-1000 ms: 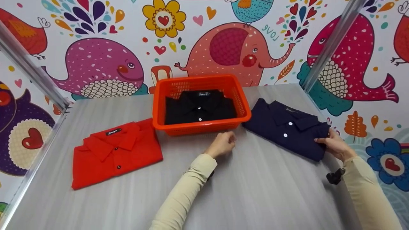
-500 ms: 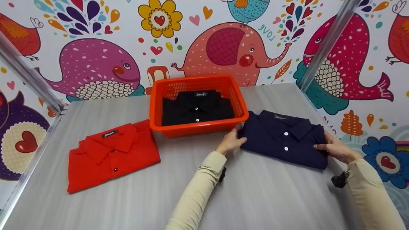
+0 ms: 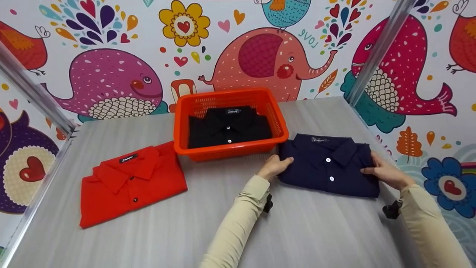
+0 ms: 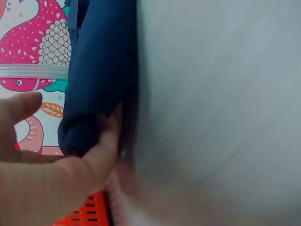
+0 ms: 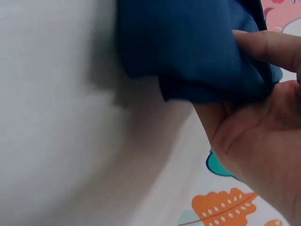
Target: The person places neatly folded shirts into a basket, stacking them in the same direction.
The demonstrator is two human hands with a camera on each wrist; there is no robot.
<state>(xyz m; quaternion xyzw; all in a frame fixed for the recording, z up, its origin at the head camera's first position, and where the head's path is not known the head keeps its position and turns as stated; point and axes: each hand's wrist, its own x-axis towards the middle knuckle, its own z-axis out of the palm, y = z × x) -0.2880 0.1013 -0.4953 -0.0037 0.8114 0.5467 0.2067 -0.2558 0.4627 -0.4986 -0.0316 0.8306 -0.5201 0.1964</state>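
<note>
A folded navy blue shirt (image 3: 316, 171) with white buttons lies between my two hands, at the right of the table in the head view. My left hand (image 3: 273, 166) holds its left edge, thumb towards the top; the left wrist view shows fingers (image 4: 106, 141) tucked under the fabric. At the opposite edge, my right hand (image 3: 388, 172) grips the shirt with the thumb on top. Its other fingers are mostly hidden beneath the cloth in the right wrist view, where the shirt's edge (image 5: 188, 56) stands off the table.
An orange plastic basket (image 3: 230, 148) holding a folded black shirt (image 3: 238, 128) stands at the back middle, close to my left hand. On the left lies a folded red shirt (image 3: 130, 186). Patterned walls with metal posts (image 3: 375, 56) bound the grey table (image 3: 178, 230).
My left hand has moved right from beside the basket and taken hold of the navy shirt's left edge. The shirt has turned straighter and come slightly nearer to me.
</note>
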